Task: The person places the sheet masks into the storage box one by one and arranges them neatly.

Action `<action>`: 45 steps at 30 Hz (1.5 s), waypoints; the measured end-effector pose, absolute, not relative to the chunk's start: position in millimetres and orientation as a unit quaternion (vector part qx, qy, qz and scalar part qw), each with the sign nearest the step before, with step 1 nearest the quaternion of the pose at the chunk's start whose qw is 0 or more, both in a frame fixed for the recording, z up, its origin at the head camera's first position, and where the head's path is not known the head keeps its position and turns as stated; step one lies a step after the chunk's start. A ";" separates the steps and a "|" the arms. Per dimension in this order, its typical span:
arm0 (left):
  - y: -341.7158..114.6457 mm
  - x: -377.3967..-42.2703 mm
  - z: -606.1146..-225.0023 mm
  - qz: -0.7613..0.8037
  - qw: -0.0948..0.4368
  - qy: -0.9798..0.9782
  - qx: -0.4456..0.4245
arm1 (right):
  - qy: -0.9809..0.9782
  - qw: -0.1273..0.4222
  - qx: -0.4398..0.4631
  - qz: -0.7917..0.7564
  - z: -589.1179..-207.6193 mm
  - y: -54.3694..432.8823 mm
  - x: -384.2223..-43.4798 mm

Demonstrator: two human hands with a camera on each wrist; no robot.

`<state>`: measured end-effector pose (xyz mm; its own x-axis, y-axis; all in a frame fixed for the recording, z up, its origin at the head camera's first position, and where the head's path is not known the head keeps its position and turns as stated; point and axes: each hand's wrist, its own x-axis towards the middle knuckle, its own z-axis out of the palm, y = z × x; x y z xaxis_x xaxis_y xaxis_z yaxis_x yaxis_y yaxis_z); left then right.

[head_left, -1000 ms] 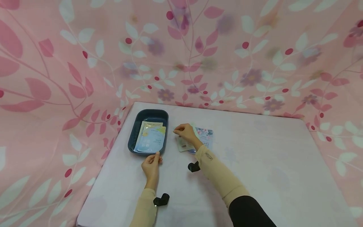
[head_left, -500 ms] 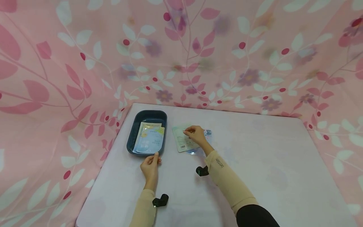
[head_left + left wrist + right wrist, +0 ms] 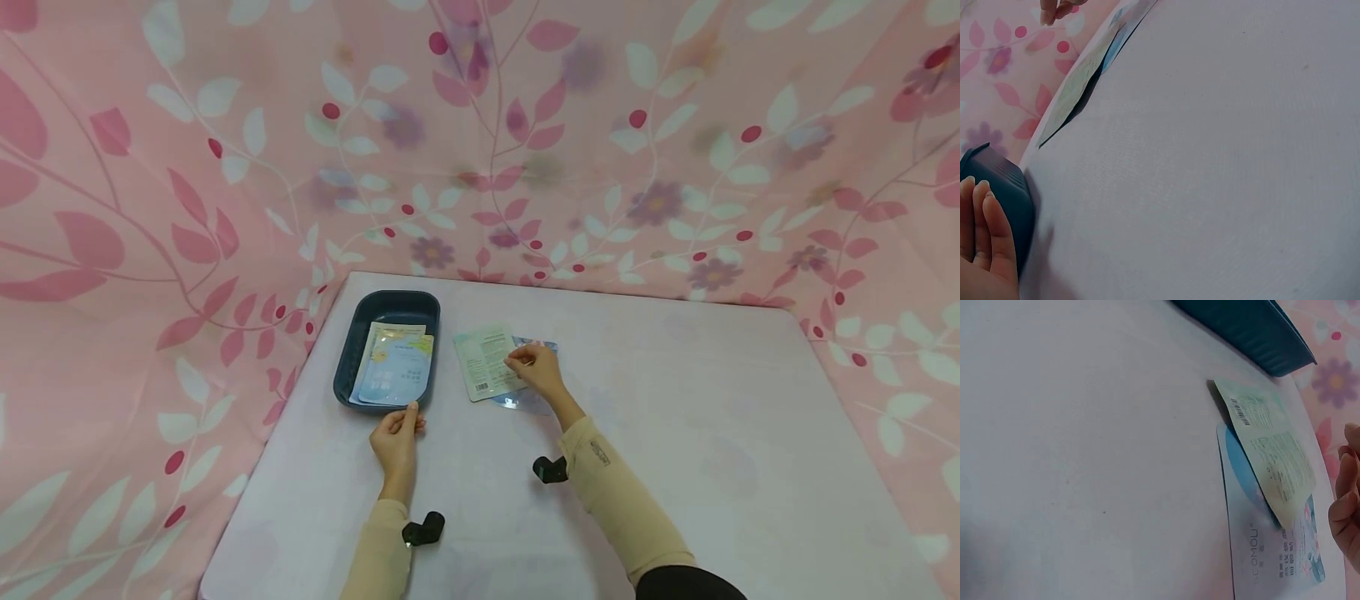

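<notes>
the right hand (image 3: 536, 367) has moved rightward, loosely bent and holding nothing, so the green packet (image 3: 483, 364) lies less covered; the left hand (image 3: 397, 437) pinches the tray (image 3: 397, 305) rim.

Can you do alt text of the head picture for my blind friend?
A right hand hovers over a flat, pale green packet overlapping a flat blue packet on white cloth. The left hand holds a dark blue, rectangular tray of flat packets by its rim.
</notes>
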<state>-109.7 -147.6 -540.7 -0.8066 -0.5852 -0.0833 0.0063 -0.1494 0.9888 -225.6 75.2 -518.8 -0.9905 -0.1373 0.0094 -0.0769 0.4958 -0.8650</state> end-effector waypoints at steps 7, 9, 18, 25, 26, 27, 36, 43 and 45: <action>-149.0 -116.4 -557.8 -0.725 0.211 -0.609 0.244 | 0.898 0.022 -0.019 -0.439 -528.3 81.4 -212.3; -148.7 -116.5 -558.3 -0.724 0.214 -0.608 0.246 | 0.909 0.023 -0.007 -0.416 -530.4 83.1 -208.5; -148.6 -115.0 -558.5 -0.719 0.213 -0.612 0.252 | 0.926 0.025 0.051 -0.373 -536.1 89.9 -195.9; -148.3 -115.1 -558.6 -0.717 0.214 -0.614 0.251 | 0.928 0.031 0.061 -0.365 -543.7 92.5 -192.5; -148.5 -115.2 -558.9 -0.717 0.215 -0.614 0.250 | 0.929 0.033 0.061 -0.365 -544.5 92.1 -192.4; -148.5 -115.1 -558.7 -0.716 0.216 -0.615 0.249 | 0.929 0.035 0.061 -0.364 -544.9 91.4 -192.3; -149.2 -115.1 -560.0 -0.720 0.216 -0.611 0.250 | 0.938 0.073 0.081 -0.330 -542.3 76.7 -194.8; -151.4 -115.6 -563.6 -0.727 0.216 -0.607 0.235 | 0.939 0.070 0.106 -0.320 -543.4 69.1 -198.3; -151.6 -115.3 -563.7 -0.729 0.216 -0.607 0.232 | 0.938 0.068 0.113 -0.319 -544.5 67.8 -199.7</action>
<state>-115.3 -151.6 -563.7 -0.7995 -0.5957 -0.0763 0.0334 -0.1710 0.9847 -199.7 67.8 -544.5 -0.9650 0.1693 -0.2001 0.2562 0.7705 -0.5837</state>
